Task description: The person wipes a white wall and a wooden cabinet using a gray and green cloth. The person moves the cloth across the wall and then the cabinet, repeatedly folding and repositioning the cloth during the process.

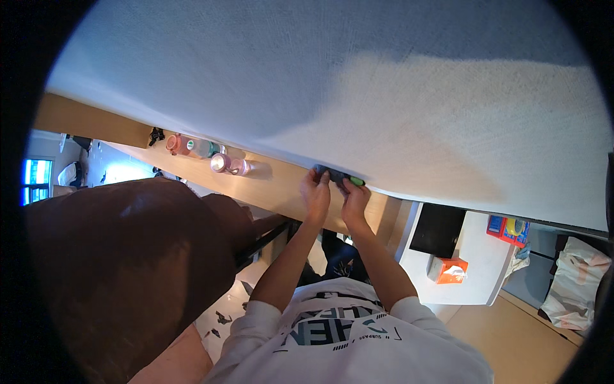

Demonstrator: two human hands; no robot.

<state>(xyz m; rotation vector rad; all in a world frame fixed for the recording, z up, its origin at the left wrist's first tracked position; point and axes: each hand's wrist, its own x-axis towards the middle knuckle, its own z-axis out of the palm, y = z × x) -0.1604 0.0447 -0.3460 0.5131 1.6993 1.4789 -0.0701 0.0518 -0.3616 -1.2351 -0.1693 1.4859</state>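
Both my hands are at the wall-side edge of a light wooden shelf (278, 180). Between them lies a small dark grey object (331, 172), perhaps cloth or a pouch; its exact kind cannot be made out. A bright green piece (357, 181) shows at its right end, close to the wall. My left hand (315, 194) pinches the left part of the dark object with thumb and fingers. On the right part, beside the green piece, my right hand (355, 200) has its fingers curled around it. The fingers partly hide the object.
Left along the shelf are a pink bottle (178, 145), a clear bottle with a green band (204, 148) and a pink-lidded cup (231, 164). A large brown padded seat back (129, 249) fills the left. At right, a white table (475, 245) bears a black panel (437, 230) and an orange tissue box (450, 270).
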